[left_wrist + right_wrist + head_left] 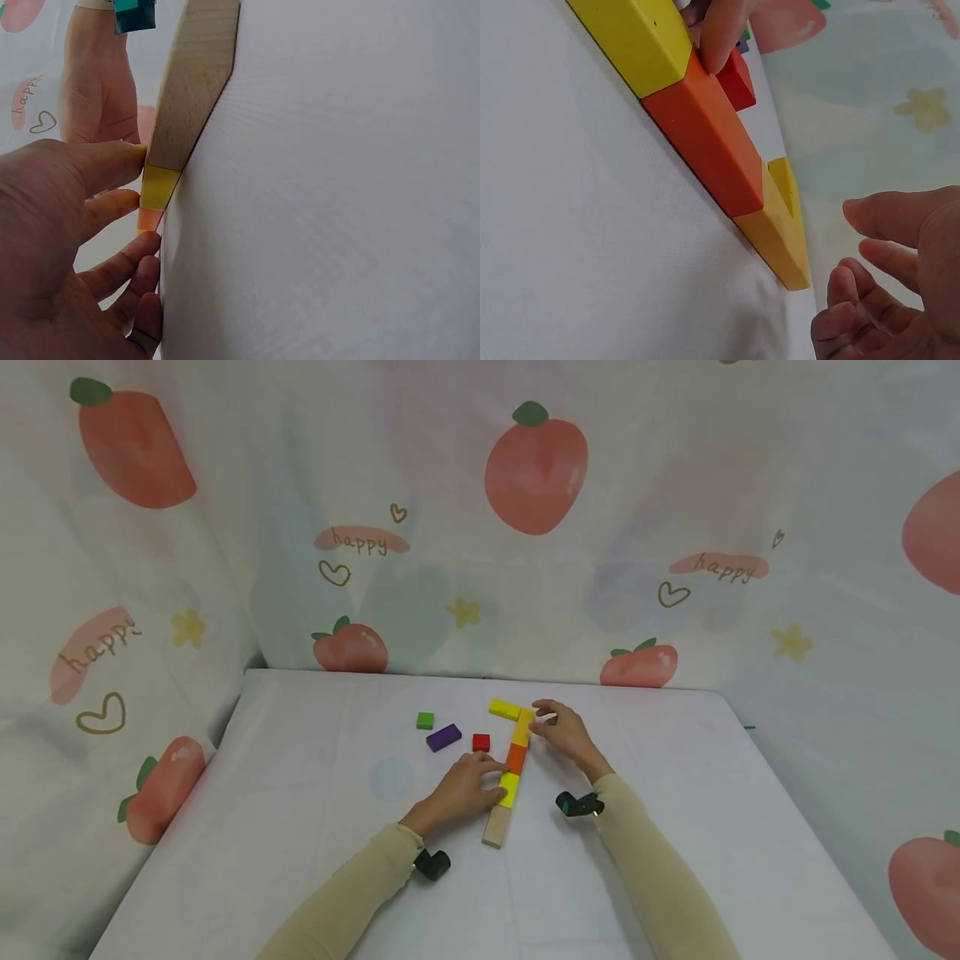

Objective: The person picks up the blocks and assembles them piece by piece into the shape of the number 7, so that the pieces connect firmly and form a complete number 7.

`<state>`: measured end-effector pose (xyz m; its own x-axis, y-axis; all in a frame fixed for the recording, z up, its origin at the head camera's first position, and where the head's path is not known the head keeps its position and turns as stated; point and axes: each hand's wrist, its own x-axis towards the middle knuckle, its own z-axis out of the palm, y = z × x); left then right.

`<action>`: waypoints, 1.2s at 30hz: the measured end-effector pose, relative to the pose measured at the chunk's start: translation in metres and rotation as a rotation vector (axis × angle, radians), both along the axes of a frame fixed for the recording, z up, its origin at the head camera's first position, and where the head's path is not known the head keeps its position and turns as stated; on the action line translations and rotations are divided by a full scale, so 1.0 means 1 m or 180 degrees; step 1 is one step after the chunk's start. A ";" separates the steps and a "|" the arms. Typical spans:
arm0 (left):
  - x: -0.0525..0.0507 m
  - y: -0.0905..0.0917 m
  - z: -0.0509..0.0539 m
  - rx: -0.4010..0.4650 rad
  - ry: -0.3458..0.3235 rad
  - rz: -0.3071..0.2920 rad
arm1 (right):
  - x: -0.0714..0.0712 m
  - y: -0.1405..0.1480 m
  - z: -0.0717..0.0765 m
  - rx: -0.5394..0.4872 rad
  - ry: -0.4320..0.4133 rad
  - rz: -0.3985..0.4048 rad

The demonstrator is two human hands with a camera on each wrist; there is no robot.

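Blocks lie end to end in a row: a plain wooden block (pixel 497 827), a yellow block (pixel 508 790), an orange block (pixel 516 758) and a yellow-orange block (pixel 522 727). Across the far end lies another yellow block (pixel 505 709). My left hand (pixel 467 785) touches the row's left side at the yellow and orange blocks, fingers loosely bent; in the left wrist view its thumb rests near the wood-yellow joint (pixel 161 166). Beside the yellow-orange block, my right hand (pixel 564 732) has its fingers apart, and in the right wrist view the hand (pixel 900 277) holds nothing.
Left of the row, a red block (pixel 481 742), a purple block (pixel 444 737) and a green block (pixel 425 721) lie on the white table (pixel 300 827). A patterned cloth (pixel 465 568) hangs behind and at the sides.
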<state>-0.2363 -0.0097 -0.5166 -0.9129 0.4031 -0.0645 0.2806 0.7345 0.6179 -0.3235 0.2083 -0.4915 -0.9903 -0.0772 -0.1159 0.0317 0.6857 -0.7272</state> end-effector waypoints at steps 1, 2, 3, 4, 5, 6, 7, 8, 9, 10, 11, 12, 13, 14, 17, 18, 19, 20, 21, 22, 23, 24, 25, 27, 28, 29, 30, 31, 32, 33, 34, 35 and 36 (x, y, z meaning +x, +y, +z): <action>0.000 0.000 0.000 0.0000 0.0010 -0.0001 | 0.001 -0.001 0.001 0.0007 0.0039 0.0011; 0.000 0.000 -0.001 -0.0003 0.0022 -0.0004 | 0.002 -0.002 0.002 0.0021 0.0075 0.0028; 0.000 0.000 -0.001 -0.0007 0.0034 -0.0005 | 0.003 -0.002 0.003 0.0031 0.0113 0.0045; 0.000 0.000 -0.001 -0.0012 0.0040 -0.0008 | 0.004 -0.003 0.004 0.0028 0.0155 0.0069; 0.000 -0.001 -0.002 -0.0009 0.0041 -0.0008 | 0.005 -0.004 0.005 0.0028 0.0190 0.0094; 0.000 -0.001 -0.002 -0.0014 0.0046 -0.0006 | 0.006 -0.005 0.006 0.0034 0.0234 0.0130; 0.000 -0.001 -0.002 -0.0015 0.0048 -0.0006 | 0.008 -0.006 0.007 0.0039 0.0275 0.0164; 0.000 0.000 -0.002 -0.0020 0.0053 -0.0004 | 0.009 -0.007 0.008 0.0040 0.0315 0.0200; 0.000 0.000 -0.002 -0.0029 0.0059 -0.0004 | 0.010 -0.008 0.009 0.0037 0.0353 0.0237; 0.000 0.000 -0.002 -0.0032 0.0061 -0.0001 | 0.011 -0.009 0.010 0.0039 0.0381 0.0276; 0.000 0.000 -0.002 -0.0041 0.0070 0.0002 | 0.013 -0.011 0.011 0.0033 0.0401 0.0301; 0.000 0.000 -0.002 -0.0048 0.0076 0.0009 | 0.014 -0.012 0.012 0.0029 0.0418 0.0327; 0.000 0.000 -0.002 -0.0049 0.0080 0.0015 | 0.015 -0.014 0.013 0.0019 0.0421 0.0345; 0.000 0.000 -0.002 -0.0056 0.0088 0.0019 | 0.016 -0.016 0.013 0.0015 0.0423 0.0369; 0.001 0.001 -0.002 -0.0063 0.0085 0.0039 | 0.018 -0.021 0.013 0.0019 0.0419 0.0433; 0.001 0.001 -0.002 -0.0058 0.0080 0.0046 | 0.018 -0.023 0.013 0.0028 0.0414 0.0452; 0.001 0.001 -0.002 -0.0057 0.0078 0.0045 | 0.019 -0.025 0.013 0.0029 0.0404 0.0474; 0.001 0.001 -0.002 -0.0055 0.0077 0.0044 | 0.019 -0.026 0.013 0.0024 0.0394 0.0493; 0.000 0.001 -0.002 -0.0051 0.0074 0.0040 | 0.019 -0.027 0.013 0.0013 0.0388 0.0510; 0.000 0.001 -0.003 -0.0047 0.0068 0.0042 | 0.019 -0.029 0.013 -0.0006 0.0375 0.0522; 0.000 0.001 -0.003 -0.0044 0.0067 0.0041 | 0.019 -0.030 0.012 -0.0023 0.0361 0.0534; 0.000 0.001 -0.003 -0.0034 0.0067 0.0040 | 0.019 -0.032 0.012 -0.0037 0.0345 0.0540; 0.000 0.000 -0.003 -0.0031 0.0065 0.0039 | 0.019 -0.034 0.011 -0.0047 0.0329 0.0547; 0.000 0.000 -0.003 -0.0027 0.0059 0.0041 | 0.019 -0.037 0.010 -0.0061 0.0301 0.0550; 0.000 0.000 -0.003 -0.0030 0.0055 0.0044 | 0.019 -0.039 0.009 -0.0063 0.0284 0.0549; 0.000 0.000 -0.002 -0.0034 0.0056 0.0041 | 0.019 -0.041 0.008 -0.0063 0.0272 0.0549; 0.000 0.000 -0.002 -0.0038 0.0054 0.0039 | 0.019 -0.042 0.007 -0.0058 0.0264 0.0552; 0.000 0.000 -0.002 -0.0047 0.0054 0.0037 | 0.019 -0.044 0.006 -0.0054 0.0250 0.0562; 0.001 0.000 -0.002 -0.0048 0.0052 0.0031 | 0.019 -0.045 0.005 -0.0061 0.0234 0.0573; 0.001 0.000 -0.002 -0.0049 0.0052 0.0027 | 0.019 -0.046 0.004 -0.0048 0.0232 0.0596; 0.001 0.000 -0.001 -0.0049 0.0058 0.0021 | 0.018 -0.047 0.003 -0.0032 0.0215 0.0610; 0.001 0.000 -0.001 -0.0045 0.0068 0.0013 | 0.018 -0.048 0.002 -0.0028 0.0199 0.0629; 0.001 0.000 -0.001 -0.0036 0.0077 0.0004 | 0.018 -0.049 0.001 -0.0022 0.0183 0.0651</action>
<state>-0.2348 -0.0100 -0.5177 -0.9147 0.4013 -0.0470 0.2944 0.7417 0.6027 -0.3060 0.1590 -0.4908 -0.9589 -0.2778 -0.0584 -0.1493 0.6685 -0.7286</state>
